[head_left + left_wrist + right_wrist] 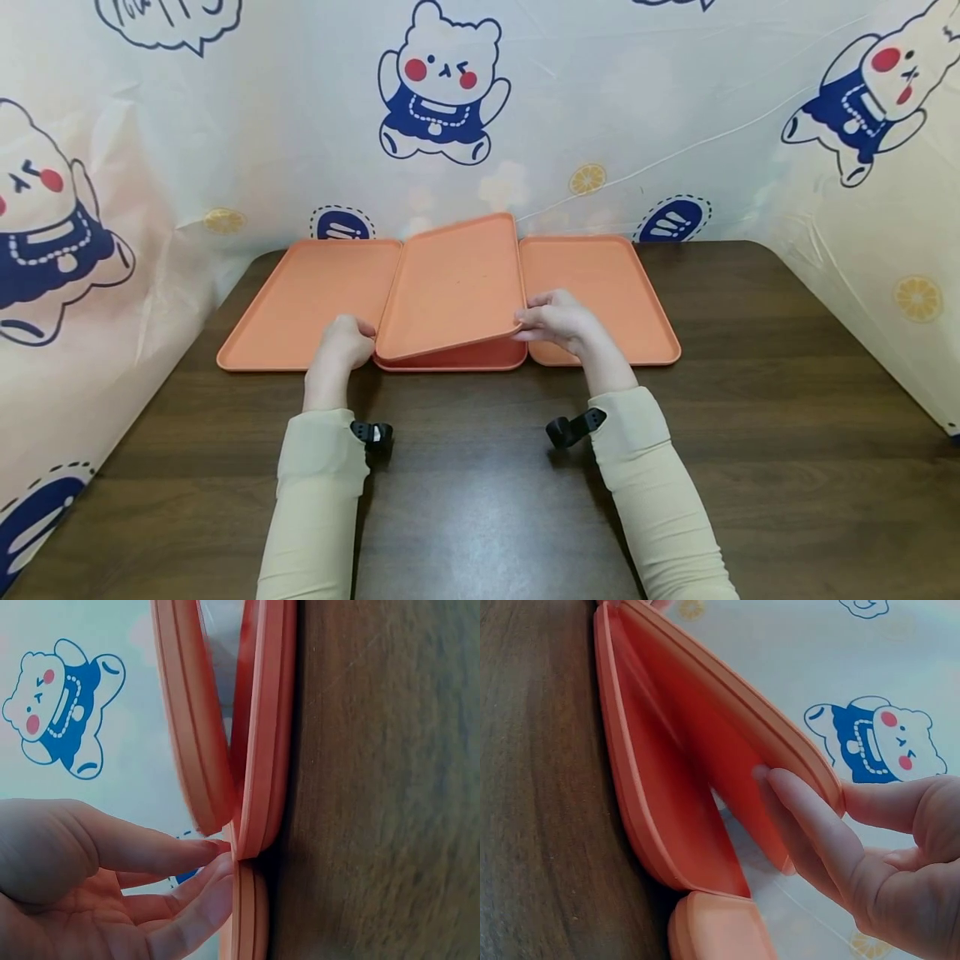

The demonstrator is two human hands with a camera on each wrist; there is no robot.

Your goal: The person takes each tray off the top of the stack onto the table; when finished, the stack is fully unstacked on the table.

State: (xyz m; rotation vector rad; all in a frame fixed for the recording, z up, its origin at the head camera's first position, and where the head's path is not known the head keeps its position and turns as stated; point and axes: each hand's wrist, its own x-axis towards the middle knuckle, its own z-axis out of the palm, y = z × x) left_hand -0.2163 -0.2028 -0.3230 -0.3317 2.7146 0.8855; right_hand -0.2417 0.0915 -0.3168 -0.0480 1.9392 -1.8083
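A peach-orange tray (457,287) is tilted in the middle, its right side raised above a redder tray (457,358) lying on the table. My right hand (557,321) grips its near right corner; in the right wrist view the thumb is on the outer rim and the fingers (817,817) reach underneath. The raised tray's near left corner stays low, close to the lower tray. There my left hand (345,343) has its thumb and fingertips (217,896) around the meeting point of the trays, apparently touching the rims without a clear grip.
One flat orange tray (315,292) lies on the left and another orange tray (600,292) on the right, both edge to edge with the middle pair. All are on a dark wood table (465,483). A cartoon-printed sheet (637,100) hangs behind the table.
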